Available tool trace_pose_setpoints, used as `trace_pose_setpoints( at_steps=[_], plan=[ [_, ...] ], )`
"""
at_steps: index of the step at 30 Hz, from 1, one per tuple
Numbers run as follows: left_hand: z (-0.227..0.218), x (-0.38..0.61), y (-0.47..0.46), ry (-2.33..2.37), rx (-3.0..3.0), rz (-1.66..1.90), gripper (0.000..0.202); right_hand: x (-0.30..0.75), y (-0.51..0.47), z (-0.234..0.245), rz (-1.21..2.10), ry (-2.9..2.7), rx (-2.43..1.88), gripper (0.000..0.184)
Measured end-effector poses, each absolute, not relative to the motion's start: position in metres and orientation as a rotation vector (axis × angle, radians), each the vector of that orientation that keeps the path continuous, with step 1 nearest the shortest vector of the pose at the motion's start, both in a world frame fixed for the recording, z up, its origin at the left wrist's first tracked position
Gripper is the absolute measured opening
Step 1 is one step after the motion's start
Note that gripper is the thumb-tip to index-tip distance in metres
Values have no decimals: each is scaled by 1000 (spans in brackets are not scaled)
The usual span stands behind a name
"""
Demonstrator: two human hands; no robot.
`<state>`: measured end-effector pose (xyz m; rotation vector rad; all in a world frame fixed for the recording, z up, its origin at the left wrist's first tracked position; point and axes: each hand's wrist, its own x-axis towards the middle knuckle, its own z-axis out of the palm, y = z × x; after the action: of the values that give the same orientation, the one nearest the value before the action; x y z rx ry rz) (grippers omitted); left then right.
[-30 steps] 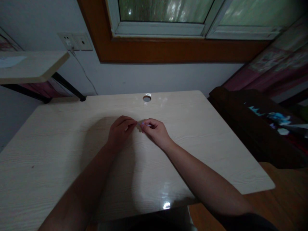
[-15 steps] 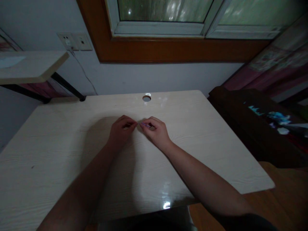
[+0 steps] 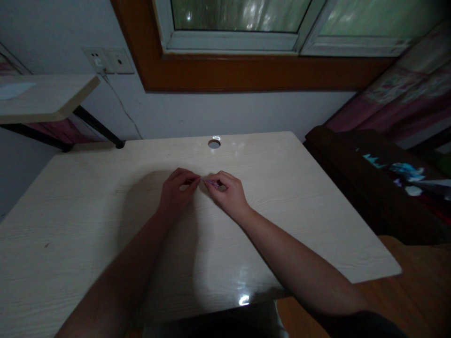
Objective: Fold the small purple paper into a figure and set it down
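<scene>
Over the middle of the pale wood-grain table (image 3: 282, 188), my two hands meet almost fingertip to fingertip. My right hand (image 3: 228, 188) is closed in a pinch on a small, thin purple item (image 3: 213, 182), too small and dim to name. The fingers of my left hand (image 3: 179, 187) are pinched together at the left end of it. What they hold, if anything, is too small to make out. Both forearms reach in from the near edge, and a shadow falls on the table around my left hand.
A round cable hole (image 3: 214, 144) lies near the table's back edge. At the left, a raised shelf (image 3: 49, 101) stands on black legs. A white cord (image 3: 121, 103) hangs from the wall socket (image 3: 102, 61). Dark furniture (image 3: 345, 178) with colourful items borders the right side.
Both hands hold nearly the same pose and place. The whole view has shifted very slightly.
</scene>
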<state>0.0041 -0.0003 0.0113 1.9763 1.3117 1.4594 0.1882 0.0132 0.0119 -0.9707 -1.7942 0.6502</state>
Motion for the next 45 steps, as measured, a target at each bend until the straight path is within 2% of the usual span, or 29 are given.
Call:
trace_pose_setpoints(
  at_steps=[8, 19, 26, 36, 45],
  plan=[
    [13, 2, 0, 1335, 2228, 1491, 9, 188, 14, 11, 717, -1775, -984, 11],
    [8, 3, 2, 1297, 1830, 1373, 2, 187, 14, 8, 690, -1777, -999, 12],
    [9, 4, -1, 1345, 1890, 1405, 9, 187, 15, 9, 683, -1764, -998, 11],
    [10, 3, 0, 1324, 1976, 1426, 2, 188, 15, 8, 723, -1790, -1009, 11],
    [6, 1, 1, 1339, 1900, 1405, 5, 188, 15, 9, 732, -1787, -985, 13]
  ],
)
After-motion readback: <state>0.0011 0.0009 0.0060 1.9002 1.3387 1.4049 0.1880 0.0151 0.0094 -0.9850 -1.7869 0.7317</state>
